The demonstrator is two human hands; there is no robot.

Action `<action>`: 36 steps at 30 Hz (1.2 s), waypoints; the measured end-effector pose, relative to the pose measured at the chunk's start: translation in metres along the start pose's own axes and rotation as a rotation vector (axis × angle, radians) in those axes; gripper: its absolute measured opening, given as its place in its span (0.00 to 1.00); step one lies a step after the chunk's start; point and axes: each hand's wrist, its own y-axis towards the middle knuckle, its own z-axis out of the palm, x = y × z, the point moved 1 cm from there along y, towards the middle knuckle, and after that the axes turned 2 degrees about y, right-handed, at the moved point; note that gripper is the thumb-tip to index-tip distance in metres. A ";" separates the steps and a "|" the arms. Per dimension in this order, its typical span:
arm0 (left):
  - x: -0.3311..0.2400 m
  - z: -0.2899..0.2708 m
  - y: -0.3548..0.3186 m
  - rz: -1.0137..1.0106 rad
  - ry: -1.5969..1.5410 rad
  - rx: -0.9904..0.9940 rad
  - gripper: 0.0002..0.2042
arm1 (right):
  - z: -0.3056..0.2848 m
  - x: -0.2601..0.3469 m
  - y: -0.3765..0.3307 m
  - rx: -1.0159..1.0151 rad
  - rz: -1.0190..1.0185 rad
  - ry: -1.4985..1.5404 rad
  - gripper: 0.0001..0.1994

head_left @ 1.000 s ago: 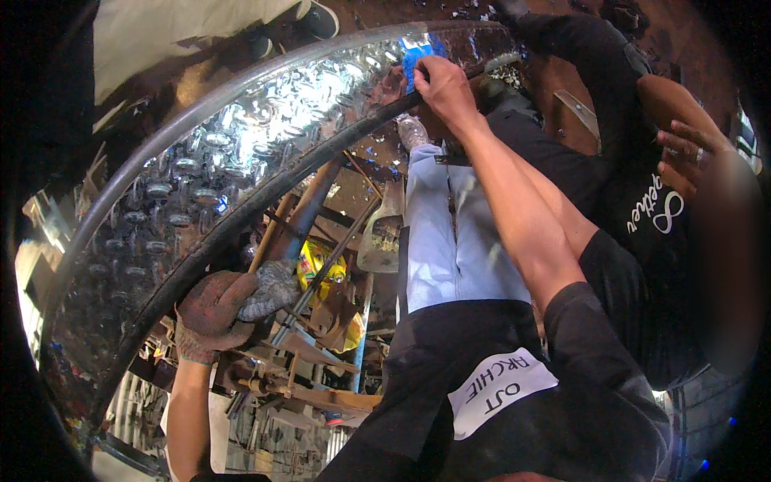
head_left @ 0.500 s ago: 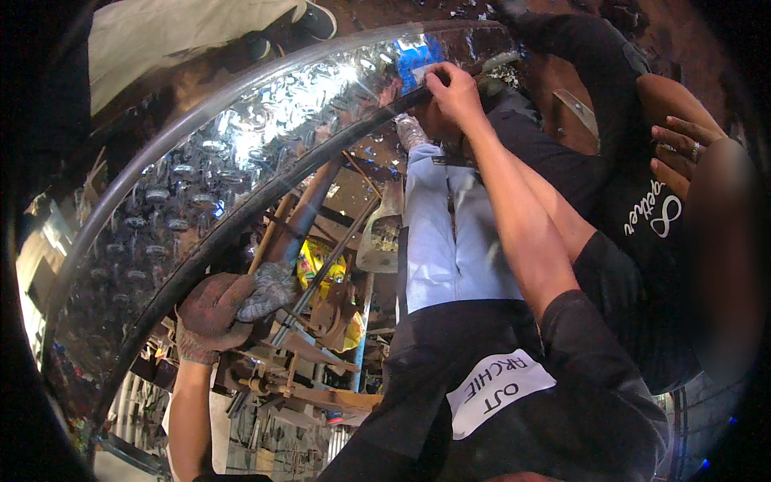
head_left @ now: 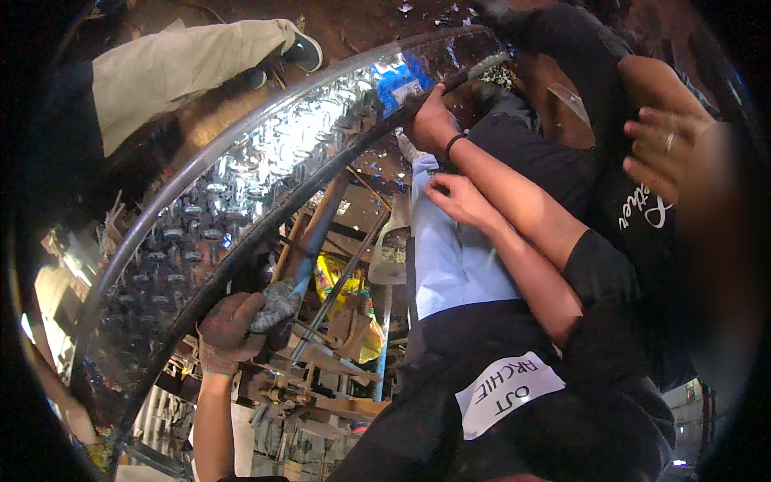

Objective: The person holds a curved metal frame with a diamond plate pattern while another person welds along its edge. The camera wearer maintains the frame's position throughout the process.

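Grey rag in left hand

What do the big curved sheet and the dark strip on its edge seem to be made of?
Curved sheet: probably metal, perhaps aluminium, since it is bright, mirror-shiny and embossed with a raised tread pattern. Dark strip: looks like black rubber or plastic, matte and following the curve, though painted metal is possible. The left hand grips it with a grey rag.

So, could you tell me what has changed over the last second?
The co-worker's upper hand slid down a little from the blue label and grips the black rim; their other hand came into view beneath it. The left hand stayed put, clutching the grey rag at the rim.
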 end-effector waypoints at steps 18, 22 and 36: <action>-0.014 0.000 0.013 -0.007 0.116 -0.024 0.20 | 0.010 -0.117 -0.046 -0.084 0.188 0.165 0.12; -0.014 0.000 0.014 0.008 0.113 -0.027 0.20 | 0.016 -0.105 -0.046 0.012 0.205 0.254 0.10; -0.013 0.002 0.013 -0.015 0.085 -0.010 0.21 | 0.017 0.024 -0.029 -0.124 -0.404 -0.039 0.26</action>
